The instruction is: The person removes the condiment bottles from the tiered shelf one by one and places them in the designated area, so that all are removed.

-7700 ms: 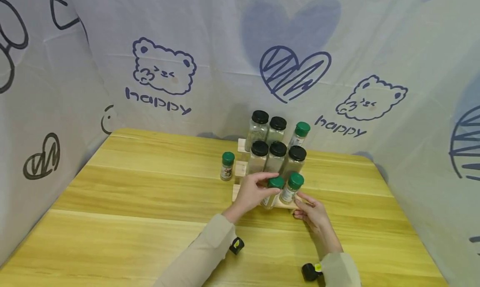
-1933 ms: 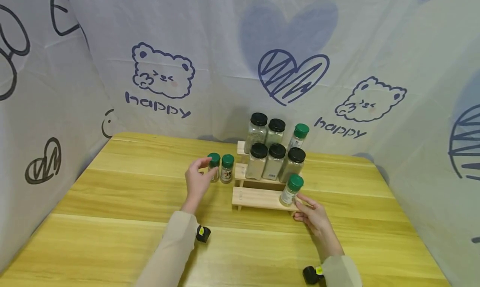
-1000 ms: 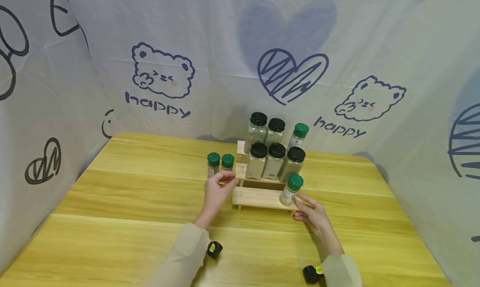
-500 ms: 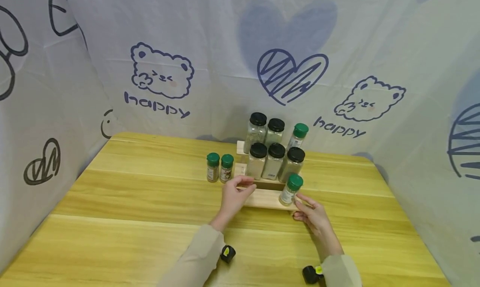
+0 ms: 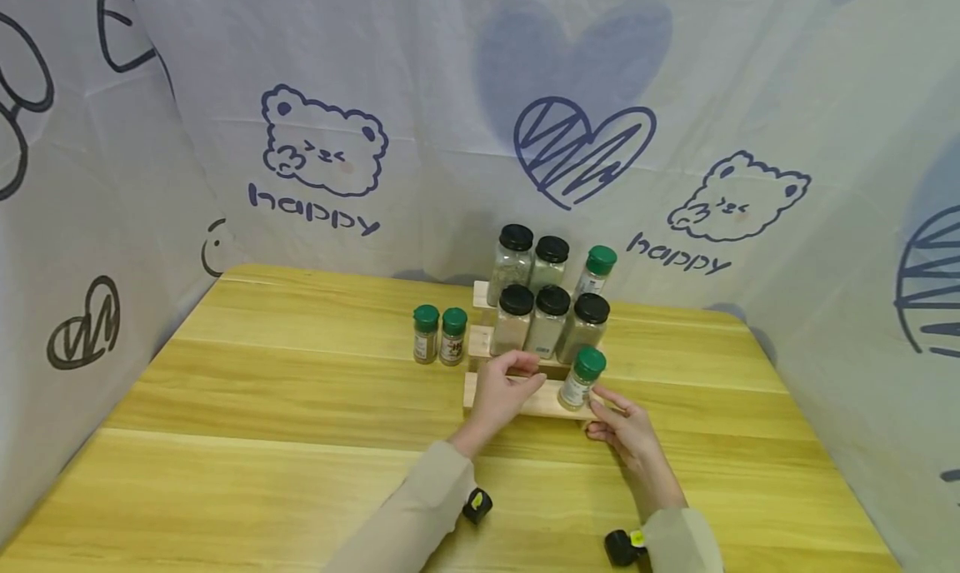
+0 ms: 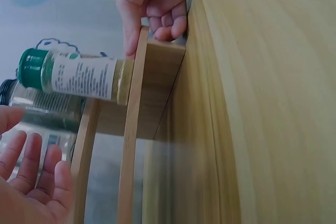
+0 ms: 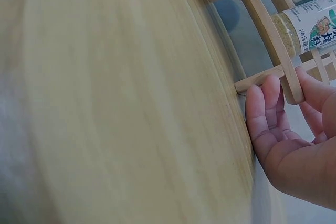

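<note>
1. One green-lid jar (image 5: pixel 581 379) stands on the low step of the rack (image 5: pixel 525 400), middle of the frame.
2. Left hand (image 5: pixel 501 391) hovers loose, holding nothing.
3. Right hand (image 5: pixel 628 430) pinches the rack's corner; hold it steady.
4. Take the jar by its sides, lift straight up.

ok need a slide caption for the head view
Left hand over a wooden rack, right hand steadying its end by a green-capped jar.

Black-lidded jars (image 5: pixel 552 311): five. Green-lidded bottles (image 5: pixel 582 378): four. Wooden tiered rack (image 5: pixel 480 341): one. Hands (image 5: pixel 501 392): two.
</note>
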A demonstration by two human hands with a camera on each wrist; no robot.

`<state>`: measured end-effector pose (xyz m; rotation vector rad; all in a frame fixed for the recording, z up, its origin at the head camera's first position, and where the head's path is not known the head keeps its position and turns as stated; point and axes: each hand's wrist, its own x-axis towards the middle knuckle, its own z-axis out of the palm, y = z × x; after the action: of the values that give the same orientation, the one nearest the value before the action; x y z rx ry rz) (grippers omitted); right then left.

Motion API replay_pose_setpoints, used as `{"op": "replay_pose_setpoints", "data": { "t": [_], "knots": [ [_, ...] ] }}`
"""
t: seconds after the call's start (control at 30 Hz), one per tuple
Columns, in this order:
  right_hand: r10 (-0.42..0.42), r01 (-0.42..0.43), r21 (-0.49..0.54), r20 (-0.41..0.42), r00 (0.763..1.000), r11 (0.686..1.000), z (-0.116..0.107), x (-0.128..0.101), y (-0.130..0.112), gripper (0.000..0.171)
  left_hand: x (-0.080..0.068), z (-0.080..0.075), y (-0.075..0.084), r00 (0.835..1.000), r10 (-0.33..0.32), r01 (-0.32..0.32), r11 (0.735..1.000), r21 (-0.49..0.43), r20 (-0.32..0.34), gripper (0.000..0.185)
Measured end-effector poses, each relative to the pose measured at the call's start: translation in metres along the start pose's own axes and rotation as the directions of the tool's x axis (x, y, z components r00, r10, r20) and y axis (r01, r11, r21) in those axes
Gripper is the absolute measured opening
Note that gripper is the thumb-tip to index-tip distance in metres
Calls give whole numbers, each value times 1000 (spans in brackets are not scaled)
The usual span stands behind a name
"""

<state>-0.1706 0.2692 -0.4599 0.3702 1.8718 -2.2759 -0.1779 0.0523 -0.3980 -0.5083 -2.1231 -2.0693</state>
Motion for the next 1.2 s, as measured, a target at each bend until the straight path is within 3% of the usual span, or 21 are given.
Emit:
{"op": "replay_pose_setpoints", "data": {
  "t": [0.17,0.27,1.0,1.2],
  "knots": [
    [1,-1,-6,-8,1000,1000,-1,1,1,26,7,14,-23,1000,11,-11,1000,14,8,21],
    [-2,2,-3,-14,1000,1000,-1,1,1,26,10,19,-26,1000,17,-17,999,42,18,22],
    [-9,9,17,-5,1000,1000,0,0,0,21,20,42,-9,991,118,-125,986,111,69,31],
    [-5,5,18,-2,1000,1000,-1,1,0,22,20,46,-9,989,119,-129,983,128,84,33]
  ]
}}
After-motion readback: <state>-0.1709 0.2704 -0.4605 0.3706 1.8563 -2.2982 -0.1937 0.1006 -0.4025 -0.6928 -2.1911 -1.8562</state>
